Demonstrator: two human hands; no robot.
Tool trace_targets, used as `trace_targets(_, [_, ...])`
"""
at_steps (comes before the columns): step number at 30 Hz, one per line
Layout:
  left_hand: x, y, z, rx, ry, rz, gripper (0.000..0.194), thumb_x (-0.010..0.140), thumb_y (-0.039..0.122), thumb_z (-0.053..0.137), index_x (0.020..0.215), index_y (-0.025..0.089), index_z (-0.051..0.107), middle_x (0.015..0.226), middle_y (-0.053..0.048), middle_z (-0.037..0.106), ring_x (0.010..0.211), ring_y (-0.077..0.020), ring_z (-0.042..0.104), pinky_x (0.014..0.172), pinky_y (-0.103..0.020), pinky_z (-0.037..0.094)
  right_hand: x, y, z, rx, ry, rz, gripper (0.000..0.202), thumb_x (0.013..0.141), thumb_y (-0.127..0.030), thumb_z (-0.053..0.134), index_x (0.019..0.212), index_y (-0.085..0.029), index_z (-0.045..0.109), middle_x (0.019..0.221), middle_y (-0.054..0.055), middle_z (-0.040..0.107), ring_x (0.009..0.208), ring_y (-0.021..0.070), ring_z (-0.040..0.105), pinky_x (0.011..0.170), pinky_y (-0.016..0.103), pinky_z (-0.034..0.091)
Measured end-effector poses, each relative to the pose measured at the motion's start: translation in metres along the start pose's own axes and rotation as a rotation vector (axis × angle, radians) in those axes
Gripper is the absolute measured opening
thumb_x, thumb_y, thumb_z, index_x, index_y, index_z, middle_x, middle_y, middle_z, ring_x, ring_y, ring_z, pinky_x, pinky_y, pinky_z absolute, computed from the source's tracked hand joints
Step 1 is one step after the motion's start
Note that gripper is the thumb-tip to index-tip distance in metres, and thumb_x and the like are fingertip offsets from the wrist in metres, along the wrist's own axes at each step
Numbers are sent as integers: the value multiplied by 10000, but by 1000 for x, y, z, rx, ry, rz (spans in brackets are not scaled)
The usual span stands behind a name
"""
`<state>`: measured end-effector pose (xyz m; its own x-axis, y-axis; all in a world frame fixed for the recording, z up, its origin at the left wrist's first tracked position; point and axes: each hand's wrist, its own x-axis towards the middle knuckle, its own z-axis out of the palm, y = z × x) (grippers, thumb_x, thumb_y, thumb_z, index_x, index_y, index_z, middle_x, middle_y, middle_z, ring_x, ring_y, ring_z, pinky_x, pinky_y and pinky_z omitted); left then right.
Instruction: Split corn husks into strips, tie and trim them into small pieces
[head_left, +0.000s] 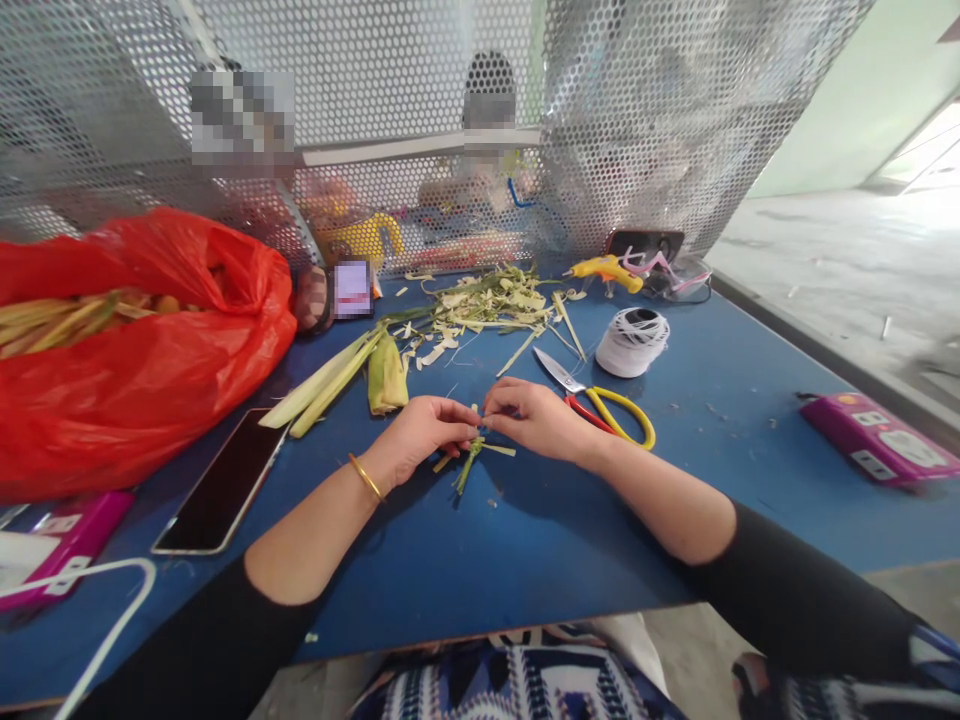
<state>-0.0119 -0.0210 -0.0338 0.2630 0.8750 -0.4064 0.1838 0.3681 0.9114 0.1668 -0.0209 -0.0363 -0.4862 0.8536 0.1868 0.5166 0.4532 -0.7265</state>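
Over the middle of the blue table both my hands meet at a small bundle of green plant strips point(470, 462). My left hand point(427, 432), with a gold bangle at the wrist, pinches the bundle from the left. Fingers of my right hand point(529, 415) are pressed together at its top, touching the left fingertips; what they grip there is too small to make out. Strips stick out below and to the right of the fingers. Scissors point(600, 395) with red and yellow handles lie just beyond my right hand. A husk piece point(387, 375) and long pale leaf stalks point(330, 385) lie beyond my left hand.
A red plastic bag point(150, 400) of stalks fills the left side, near a phone point(221, 485). Scraps point(495, 300) are heaped at the back. A white string spool point(632, 342), yellow glue gun point(607, 271) and purple box point(881, 437) stand right. A perforated screen point(637, 130) borders the back.
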Motion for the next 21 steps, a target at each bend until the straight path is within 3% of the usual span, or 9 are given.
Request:
trace_targets(3, [-2, 1, 2, 44, 10, 10, 100, 591, 74, 711, 673, 127, 692, 489, 16, 624, 415, -66, 513, 467, -191, 410, 1, -2, 0, 70, 25, 137, 133, 774, -169, 592, 642, -159, 584, 623, -29, 523, 566, 87, 461, 552, 219, 350])
trace_targets(8, [-3, -1, 6, 43, 31, 24, 100, 566, 104, 751, 638, 138, 690, 480, 19, 619, 416, -70, 512, 464, -196, 414, 3, -6, 4, 441, 7, 353, 152, 750, -222, 566, 610, -165, 559, 472, -66, 479, 424, 70, 431, 465, 210, 334])
trace_targets(14, [0, -3, 5, -96, 12, 11, 171, 535, 158, 795, 675, 120, 705, 546, -8, 649, 499, -93, 583, 535, -209, 474, 4, -6, 5, 660, 64, 474, 99, 649, -168, 557, 553, -159, 574, 400, -68, 464, 382, 58, 408, 433, 193, 325])
trace_targets(21, [2, -1, 0, -166, -8, -2, 210, 523, 215, 819, 665, 111, 704, 566, -15, 647, 492, -83, 568, 525, -202, 477, 5, -2, 3, 797, 109, 498, 98, 612, -224, 581, 546, -153, 592, 420, -55, 475, 393, 52, 400, 425, 192, 318])
